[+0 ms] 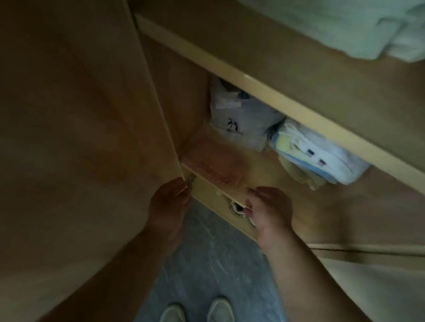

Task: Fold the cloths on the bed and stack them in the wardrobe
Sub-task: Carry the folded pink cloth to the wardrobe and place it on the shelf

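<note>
Down at the lower shelf (274, 171) of the wardrobe, our right hand (267, 211) hovers over the front edge. Its fingers (253, 193) are loosely curled, the thumb stands apart from them, and we see nothing held. Our left hand (169, 204) reaches to the near corner of the wardrobe door (60, 107). Its bent fingertips sit against the smooth edge by a small metal fitting (191, 178), but we cannot tell whether they grip it.

A folded pink cloth (205, 164), flat, rectangular and nubby like towelling, lies at the shelf's left front, just left of the right hand. Farther back sit a crumpled white bag (238, 117) and a soft stack of blue, white and yellow cloths (316, 155). On the upper shelf (250, 63) rests a thick pale green bundle (315, 9). Below us are a grey marbled floor (217, 260) and pale shoes (221, 321).
</note>
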The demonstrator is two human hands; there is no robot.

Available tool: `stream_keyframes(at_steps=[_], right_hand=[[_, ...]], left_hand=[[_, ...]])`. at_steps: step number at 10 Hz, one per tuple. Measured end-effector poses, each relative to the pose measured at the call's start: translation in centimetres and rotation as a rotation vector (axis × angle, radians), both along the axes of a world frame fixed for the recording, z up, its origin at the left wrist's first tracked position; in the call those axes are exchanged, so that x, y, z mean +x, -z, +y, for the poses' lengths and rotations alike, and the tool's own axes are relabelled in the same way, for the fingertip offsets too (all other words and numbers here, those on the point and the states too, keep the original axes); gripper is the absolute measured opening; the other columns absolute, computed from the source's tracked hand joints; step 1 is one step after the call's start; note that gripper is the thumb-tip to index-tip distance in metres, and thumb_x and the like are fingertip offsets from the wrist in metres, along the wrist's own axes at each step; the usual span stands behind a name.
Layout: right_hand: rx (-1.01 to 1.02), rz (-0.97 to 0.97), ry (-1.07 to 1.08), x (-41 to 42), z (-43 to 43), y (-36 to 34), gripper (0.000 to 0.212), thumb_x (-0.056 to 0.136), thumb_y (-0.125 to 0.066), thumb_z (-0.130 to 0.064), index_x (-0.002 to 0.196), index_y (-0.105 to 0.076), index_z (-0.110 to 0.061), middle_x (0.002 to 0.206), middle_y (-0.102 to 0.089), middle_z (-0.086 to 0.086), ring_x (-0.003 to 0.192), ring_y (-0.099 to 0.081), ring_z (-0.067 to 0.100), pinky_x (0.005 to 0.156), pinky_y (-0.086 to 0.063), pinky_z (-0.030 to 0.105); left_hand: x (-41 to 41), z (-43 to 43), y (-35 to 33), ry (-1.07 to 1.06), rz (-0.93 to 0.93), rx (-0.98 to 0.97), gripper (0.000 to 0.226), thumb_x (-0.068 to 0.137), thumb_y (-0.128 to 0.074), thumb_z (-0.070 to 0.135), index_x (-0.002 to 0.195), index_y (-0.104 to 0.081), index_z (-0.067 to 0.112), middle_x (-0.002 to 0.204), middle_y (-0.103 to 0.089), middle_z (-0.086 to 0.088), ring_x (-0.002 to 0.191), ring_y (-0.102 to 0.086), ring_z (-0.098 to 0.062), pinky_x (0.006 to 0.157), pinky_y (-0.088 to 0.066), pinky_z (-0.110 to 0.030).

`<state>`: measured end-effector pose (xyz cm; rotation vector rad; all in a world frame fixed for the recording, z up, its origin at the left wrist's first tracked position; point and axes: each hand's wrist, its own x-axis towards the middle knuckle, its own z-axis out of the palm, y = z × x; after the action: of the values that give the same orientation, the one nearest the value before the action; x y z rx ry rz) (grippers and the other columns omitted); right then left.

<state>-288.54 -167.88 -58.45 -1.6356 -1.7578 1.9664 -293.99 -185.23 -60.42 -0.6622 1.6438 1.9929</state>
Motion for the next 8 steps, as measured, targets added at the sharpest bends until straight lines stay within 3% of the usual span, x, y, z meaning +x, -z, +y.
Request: stream_keyframes(at_steps=[1,2,3,4,5,8], right_hand=[[0.054,0.025,0.038,2.2,-0.7,-3.9,0.020,0.075,-0.085,-0.024,0.087,-0.070,-0.018,0.085,-0.075,0.008,0.068,-0.072,0.020,0.077,-0.064,0.046],[0.026,0.074,0.046,4.6,-1.9,-9.0,0.019,0.079,-0.085,-0.018,0.079,-0.066,-0.020,0.081,-0.074,0.008,0.072,-0.072,0.023,0.080,-0.063,0.047],[0.005,0.127,0.041,7.5,-3.6,-14.1,0.018,0.084,-0.082,-0.015,0.085,-0.065,-0.020,0.095,-0.076,0.012,0.083,-0.074,0.026,0.080,-0.064,0.045],[0.000,0.160,0.031,11.0,-5.9,-18.6,0.017,0.086,-0.081,-0.016,0.090,-0.065,-0.019,0.103,-0.075,0.010,0.095,-0.073,0.029,0.079,-0.063,0.041],[0.003,0.206,0.040,14.7,-8.2,-22.7,0.017,0.087,-0.080,-0.015,0.095,-0.065,-0.016,0.105,-0.073,0.010,0.098,-0.072,0.029,0.075,-0.062,0.037],[0.034,0.341,0.081,24.9,-14.2,-31.1,0.017,0.089,-0.077,-0.015,0.103,-0.068,-0.012,0.104,-0.073,0.010,0.092,-0.074,0.023,0.081,-0.064,0.040]], left_hand=[[3.2,-0.5,-7.1,0.126,-0.003,-0.080,0.028,0.105,-0.048,0.000,0.125,-0.059,0.015,0.118,-0.062,-0.002,0.102,-0.062,-0.012,0.089,-0.052,-0.022],[5.9,-1.5,-11.4,0.107,0.008,-0.032,0.039,0.105,-0.048,-0.001,0.143,-0.050,0.001,0.139,-0.059,-0.014,0.125,-0.059,-0.024,0.101,-0.050,-0.029],[8.6,-2.2,-16.6,0.028,0.002,0.001,0.033,0.100,-0.049,-0.011,0.130,-0.059,0.000,0.140,-0.062,-0.019,0.131,-0.059,-0.030,0.107,-0.049,-0.035],[11.9,-3.3,-21.9,0.072,0.068,0.009,0.027,0.098,-0.053,-0.012,0.110,-0.067,0.008,0.130,-0.067,-0.016,0.124,-0.064,-0.027,0.111,-0.049,-0.038],[15.0,-5.2,-26.0,0.105,0.112,0.017,0.026,0.099,-0.055,-0.009,0.115,-0.066,0.008,0.129,-0.067,-0.017,0.120,-0.066,-0.026,0.112,-0.049,-0.040],[23.1,-11.8,-33.0,0.255,0.279,0.001,0.022,0.095,-0.066,0.003,0.109,-0.074,0.017,0.119,-0.075,-0.009,0.118,-0.069,-0.027,0.109,-0.052,-0.042]])
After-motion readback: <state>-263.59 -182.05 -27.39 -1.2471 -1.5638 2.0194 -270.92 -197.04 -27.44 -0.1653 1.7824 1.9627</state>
